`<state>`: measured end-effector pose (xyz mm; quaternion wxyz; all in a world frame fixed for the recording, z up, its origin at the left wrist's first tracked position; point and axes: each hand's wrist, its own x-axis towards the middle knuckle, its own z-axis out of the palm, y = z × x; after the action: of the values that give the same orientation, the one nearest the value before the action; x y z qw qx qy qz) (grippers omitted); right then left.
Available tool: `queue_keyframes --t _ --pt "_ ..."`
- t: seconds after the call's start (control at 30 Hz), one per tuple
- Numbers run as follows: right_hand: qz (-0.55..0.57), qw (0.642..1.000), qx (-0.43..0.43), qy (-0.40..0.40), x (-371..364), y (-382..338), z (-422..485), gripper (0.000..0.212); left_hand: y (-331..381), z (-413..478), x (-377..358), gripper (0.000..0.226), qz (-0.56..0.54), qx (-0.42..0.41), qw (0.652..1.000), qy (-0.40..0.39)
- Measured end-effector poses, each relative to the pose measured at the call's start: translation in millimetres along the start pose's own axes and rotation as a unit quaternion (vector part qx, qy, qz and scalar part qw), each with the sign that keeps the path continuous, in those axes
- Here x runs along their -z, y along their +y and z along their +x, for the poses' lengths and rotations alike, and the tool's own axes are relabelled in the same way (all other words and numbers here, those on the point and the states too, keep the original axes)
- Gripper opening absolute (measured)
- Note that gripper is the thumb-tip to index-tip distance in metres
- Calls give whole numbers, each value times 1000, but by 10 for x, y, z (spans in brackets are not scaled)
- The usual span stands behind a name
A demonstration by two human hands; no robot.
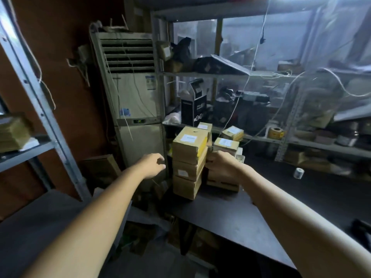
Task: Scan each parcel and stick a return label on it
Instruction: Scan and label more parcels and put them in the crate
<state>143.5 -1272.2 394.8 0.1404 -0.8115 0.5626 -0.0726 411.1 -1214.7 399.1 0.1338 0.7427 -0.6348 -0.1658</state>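
Dim storeroom; metal shelving (261, 75) at the back, tall air conditioner (130, 97) to its left. Dark table (230, 217) in front. Stack of three cardboard parcels (187, 169) stands at the table's far left corner, white label on the top one. More labelled parcels (225, 145) just behind and to the right. Left hand (152, 165) hangs just beside the stack's left side, fingers loosely curled, holding nothing. Right hand (222, 165) is against the stack's right side, fingers curled inward and hidden; cannot tell whether it grips a parcel.
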Motion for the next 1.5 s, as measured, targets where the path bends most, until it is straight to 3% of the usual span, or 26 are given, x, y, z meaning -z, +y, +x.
queue_keyframes --t 0.2,0.33,0.67,0.77,0.87,0.97,1.1,1.33,1.5 --pt "14 1000 3 9 86 407 355 20 378 313 -103 36 -6 25 999 25" --pt "53 999 0 11 77 480 691 33 382 583 -85 36 -27 52 997 56" --pt "197 973 -109 53 -143 393 1843 51 147 1811 -114 45 -113 63 990 63" --pt "267 951 -142 61 -201 393 2205 40 70 2159 -157 59 -169 65 983 18" --pt "329 927 -181 17 -262 408 2423 29 36 2369 -236 69 -253 88 961 -62" --pt "401 893 -204 -14 -316 422 2518 28 55 2525 -336 60 -273 83 952 -107" --pt "458 866 -200 11 -319 427 2570 30 98 2636 -372 52 -334 83 931 -120" --pt "468 865 -165 73 -56 530 2478 47 410 2556 -203 61 -354 55 931 -75" --pt "475 862 -134 118 446 948 2159 46 1059 2414 -139 67 -345 1 938 -43"
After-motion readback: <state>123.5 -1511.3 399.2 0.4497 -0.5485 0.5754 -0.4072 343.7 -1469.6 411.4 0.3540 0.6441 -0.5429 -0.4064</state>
